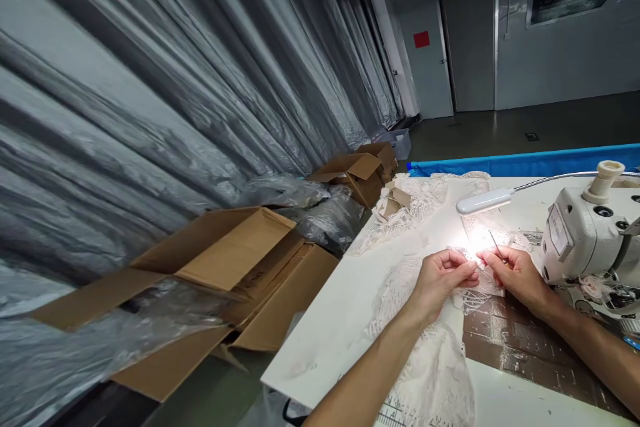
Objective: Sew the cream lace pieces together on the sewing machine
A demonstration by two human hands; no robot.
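Note:
My left hand [447, 278] is closed in a pinch on white lace [395, 290] beneath the lamp's glare. Facing it, my right hand [513, 273] is also closed, its fingertips almost meeting the left ones at the lace. A thin, dark, pointed tool [494, 240] sticks up from the right fingers; its exact kind is too small to make out. More of the lace drapes over the tabletop [320, 340] under my left forearm and hangs toward me. Glare and fingers hide the exact spot being pinched.
A sewing machine [575, 233] stands right of my right hand. The lamp [485, 200] reaches in just above both hands. More lace [430, 197] lies at the table's far end, with brown tape [530, 340] on its near surface. Open cardboard boxes [235, 247] stand left.

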